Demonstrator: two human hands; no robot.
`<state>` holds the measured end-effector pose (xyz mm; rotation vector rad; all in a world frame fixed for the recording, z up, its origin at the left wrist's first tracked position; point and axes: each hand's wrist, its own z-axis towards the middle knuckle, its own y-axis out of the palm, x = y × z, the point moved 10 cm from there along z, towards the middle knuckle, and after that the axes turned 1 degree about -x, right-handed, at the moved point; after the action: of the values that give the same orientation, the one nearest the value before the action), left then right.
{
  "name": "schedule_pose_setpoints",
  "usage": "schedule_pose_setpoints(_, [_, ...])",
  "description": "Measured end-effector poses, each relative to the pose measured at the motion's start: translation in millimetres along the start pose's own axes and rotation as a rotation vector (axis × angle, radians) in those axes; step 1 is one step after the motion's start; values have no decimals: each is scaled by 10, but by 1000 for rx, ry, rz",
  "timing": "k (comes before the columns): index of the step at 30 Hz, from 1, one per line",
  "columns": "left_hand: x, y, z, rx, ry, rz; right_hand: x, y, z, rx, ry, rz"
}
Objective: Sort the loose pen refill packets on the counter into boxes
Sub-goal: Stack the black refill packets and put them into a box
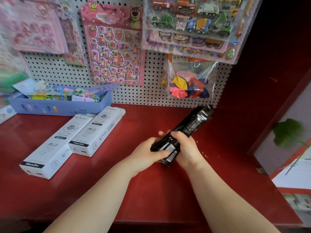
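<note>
Both my hands are wrapped around the near end of the black packets (190, 125). My left hand (148, 153) curls in from one side with the thumb across the top, and my right hand (186, 148) closes over the other side. I cannot tell how many packets are in the bundle. It is off the counter (151, 190), and its far end slants up and away to the right with nothing supporting it.

The wrapping looks glossy, so I think the main risk is slipping. If I loosen one hand, the free end could sag or fan apart and drop packets onto the counter.

The far tip is close under the hanging bag of balloons (190, 81), and a careless swing could snag it.

The two white boxes (48, 148) (97, 130) lie well to the left, side by side, and I cannot tell whether their ends are open. If they are shut, I need one hand free, which leaves a single hand on a long, slick bundle. Pushing the bundle in crooked could also shove a light box along the counter toward the blue tray (58, 108) behind.
</note>
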<state>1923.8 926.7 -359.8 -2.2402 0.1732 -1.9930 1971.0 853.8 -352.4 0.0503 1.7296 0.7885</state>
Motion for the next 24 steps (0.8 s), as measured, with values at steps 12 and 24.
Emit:
schedule_pose_setpoints(12, [495,-1604,-229,733,-5,971,-136,-426,-130,157,-84,250])
schedule_pose_setpoints(24, [45,-1809,-18,531,-412,1213,-147,-411,-102,138,-101,112])
